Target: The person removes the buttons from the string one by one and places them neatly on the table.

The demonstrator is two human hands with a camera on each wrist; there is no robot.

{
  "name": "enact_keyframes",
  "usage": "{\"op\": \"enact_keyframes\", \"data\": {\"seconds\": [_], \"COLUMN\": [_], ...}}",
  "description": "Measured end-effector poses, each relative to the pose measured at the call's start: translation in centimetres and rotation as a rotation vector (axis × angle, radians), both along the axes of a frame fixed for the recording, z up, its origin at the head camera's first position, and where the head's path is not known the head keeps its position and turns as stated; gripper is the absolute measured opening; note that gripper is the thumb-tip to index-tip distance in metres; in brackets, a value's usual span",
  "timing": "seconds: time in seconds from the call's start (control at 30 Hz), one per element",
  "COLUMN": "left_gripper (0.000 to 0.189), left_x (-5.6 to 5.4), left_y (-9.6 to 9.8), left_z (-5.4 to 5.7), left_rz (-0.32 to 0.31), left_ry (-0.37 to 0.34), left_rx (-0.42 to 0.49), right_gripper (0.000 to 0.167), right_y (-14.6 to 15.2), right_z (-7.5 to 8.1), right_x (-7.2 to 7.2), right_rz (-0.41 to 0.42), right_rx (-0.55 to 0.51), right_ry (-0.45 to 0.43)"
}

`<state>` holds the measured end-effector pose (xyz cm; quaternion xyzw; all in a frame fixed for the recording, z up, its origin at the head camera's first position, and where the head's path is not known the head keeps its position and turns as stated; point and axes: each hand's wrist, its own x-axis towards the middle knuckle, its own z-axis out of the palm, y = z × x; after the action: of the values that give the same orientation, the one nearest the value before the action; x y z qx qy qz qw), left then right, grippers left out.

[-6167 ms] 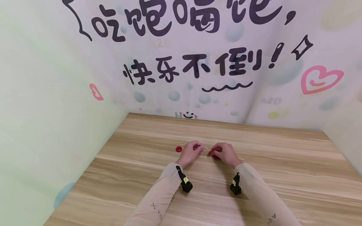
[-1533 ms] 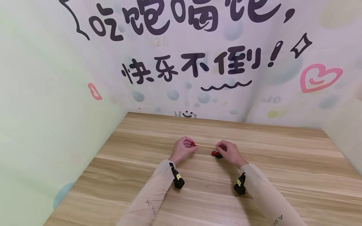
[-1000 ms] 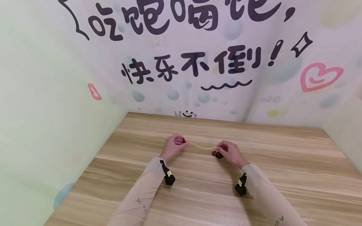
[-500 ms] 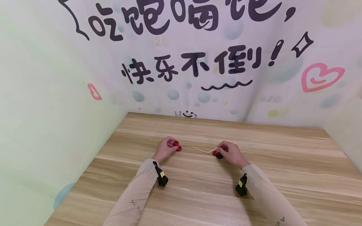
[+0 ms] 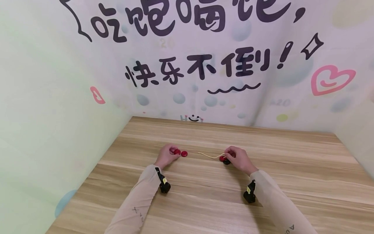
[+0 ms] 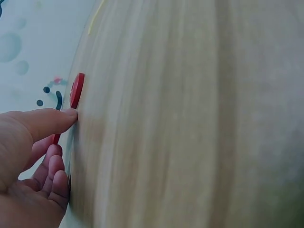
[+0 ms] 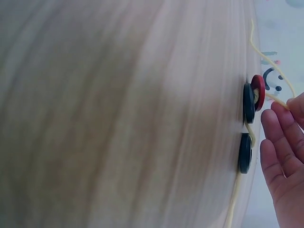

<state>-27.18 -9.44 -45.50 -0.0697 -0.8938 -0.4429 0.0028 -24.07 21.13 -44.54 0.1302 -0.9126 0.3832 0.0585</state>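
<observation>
My left hand pinches a round red button between thumb and fingers, low over the table. Just right of it a second red button lies flat; in the left wrist view it shows past the thumb. My right hand pinches a yellow string between thumb and index finger. That string's free end lies slightly curved on the table toward the left hand. Threaded on it, below the right fingers, are a red button against a black button, and another black button further along.
The wood-grain table runs back to a printed cloth wall. Another cloth wall borders the left side. Black wrist cameras hang below both sleeves.
The left hand has drawn a red button leftward off the string's end and lowered it beside the other red button. The string has slackened and dropped. The right hand has stayed nearly still lately.
</observation>
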Motion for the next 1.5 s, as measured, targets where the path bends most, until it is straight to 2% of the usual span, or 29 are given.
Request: {"op": "enact_keyframes", "data": {"seconds": [0.2,0.5,0.63,0.73,0.83,1.0,1.07,1.2,1.3,1.5], "left_gripper": [0.027,0.031,0.034,0.037,0.037,0.035,0.034,0.034,0.035,0.033], "left_x": [0.0,0.0,-0.1,-0.1,-0.1,0.2,0.5,1.0,1.4,2.0], "left_y": [-0.1,-0.1,-0.1,0.4,1.6,4.7,6.2,9.0,10.6,12.6], "left_z": [0.2,0.4,0.6,1.0,1.5,2.3,2.5,2.2,1.8,1.2], "left_rz": [-0.02,-0.041,-0.032,-0.024,-0.053,-0.161,-0.208,-0.265,-0.263,-0.232], "left_ry": [-0.042,-0.064,-0.069,-0.067,-0.03,0.036,0.036,-0.02,-0.069,-0.078], "left_rx": [-0.026,-0.033,-0.015,0.033,0.076,0.159,0.195,0.24,0.247,0.227], "right_gripper": [0.005,0.005,0.005,0.005,0.004,0.004,0.005,0.005,0.005,0.007], "right_y": [0.0,-0.1,-0.3,-0.4,-0.5,-0.9,-1.0,-1.2,-1.2,-1.3], "right_z": [-0.1,0.0,0.2,0.3,0.4,0.6,0.7,0.7,0.8,0.7], "right_x": [0.0,0.1,0.1,0.0,-0.1,-0.1,-0.1,-0.1,-0.1,-0.1], "right_rz": [0.009,0.016,0.026,0.027,0.028,0.033,0.041,0.058,0.062,0.063], "right_rx": [0.008,0.009,0.013,0.015,0.002,-0.051,-0.064,-0.08,-0.082,-0.071], "right_ry": [-0.001,0.001,-0.002,0.003,0.014,0.008,-0.001,-0.01,-0.011,-0.02]}}
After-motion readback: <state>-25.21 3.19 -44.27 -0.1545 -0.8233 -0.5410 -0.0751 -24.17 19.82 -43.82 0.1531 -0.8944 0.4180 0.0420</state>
